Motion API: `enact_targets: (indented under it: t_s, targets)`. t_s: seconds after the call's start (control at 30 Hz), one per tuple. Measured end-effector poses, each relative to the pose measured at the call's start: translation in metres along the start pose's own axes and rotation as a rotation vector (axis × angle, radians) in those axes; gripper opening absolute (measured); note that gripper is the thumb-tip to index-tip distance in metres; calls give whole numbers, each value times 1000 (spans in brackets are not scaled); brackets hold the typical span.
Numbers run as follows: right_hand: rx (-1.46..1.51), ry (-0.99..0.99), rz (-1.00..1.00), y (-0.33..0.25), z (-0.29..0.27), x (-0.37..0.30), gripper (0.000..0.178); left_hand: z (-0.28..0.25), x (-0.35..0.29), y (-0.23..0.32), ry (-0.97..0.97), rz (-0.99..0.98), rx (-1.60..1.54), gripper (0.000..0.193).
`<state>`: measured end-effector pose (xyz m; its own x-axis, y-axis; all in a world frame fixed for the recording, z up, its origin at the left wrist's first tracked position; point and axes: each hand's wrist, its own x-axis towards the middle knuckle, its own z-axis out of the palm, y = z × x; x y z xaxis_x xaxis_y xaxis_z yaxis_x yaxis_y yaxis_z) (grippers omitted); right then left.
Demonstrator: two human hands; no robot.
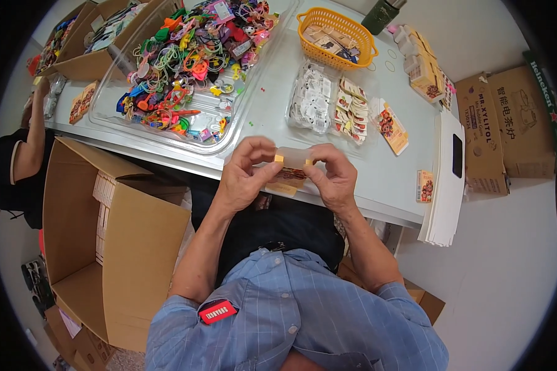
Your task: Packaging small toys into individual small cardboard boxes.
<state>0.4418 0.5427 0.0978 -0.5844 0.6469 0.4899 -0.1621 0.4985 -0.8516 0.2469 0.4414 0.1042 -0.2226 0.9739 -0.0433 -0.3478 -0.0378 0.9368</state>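
Over the table's front edge, my left hand (244, 179) and my right hand (337, 182) pinch a small yellow-orange printed carton (290, 174) from both sides. Its end flaps stand up between my thumbs and fingers. The carton's contents cannot be made out. Beyond my hands is a clear plastic tray with white printed packets (311, 99) in its left part and red-and-white packets (351, 110) in its right. A flat carton (390, 128) of similar colours lies to the right of them.
Colourful small toys (198, 62) fill a large clear bin (229, 141). An orange basket (366, 38) holds printed cards. Stacked cartons (424, 71) and a white paper stack with a phone (457, 154) stand right. A large cardboard box (142, 247) sits left; another person's arm (31, 148) shows there.
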Motion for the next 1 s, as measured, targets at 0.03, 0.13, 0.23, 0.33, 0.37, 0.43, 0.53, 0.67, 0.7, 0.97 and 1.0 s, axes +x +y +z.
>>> enact_targets:
  t_s: [0.03,0.13,0.23,0.33,0.37,0.43,0.53,0.67,0.7,0.97,1.0]
  targets:
    - [196,93,168,-6,5,-2,23,2,0,5,1,-3,-1,17]
    - [278,100,252,-3,2,0,22,2,4,12,-83,44,15,20]
    - [55,-64,110,-6,-10,7,24,-9,10,5,-165,78,183,23]
    - [-69,-145,41,-10,-11,8,27,-15,9,-2,-234,150,172,25]
    - [-91,-147,22,-10,-11,7,28,-11,6,0,-206,181,179,24]
    - [-98,-118,40,-11,-9,6,28,-7,5,-1,-178,210,185,23]
    - [-76,-83,115,-19,-4,8,27,-4,4,-3,-135,140,148,25]
    - [-4,-63,255,-21,-2,10,24,-1,4,-5,-85,163,149,24]
    - [-5,-63,255,-20,-2,9,24,-1,4,-4,-84,139,142,23]
    - [-36,-44,187,-15,-2,5,23,-6,7,-8,-94,172,168,20]
    - [-38,-43,188,-13,-3,3,23,-6,7,-8,-107,201,167,20]
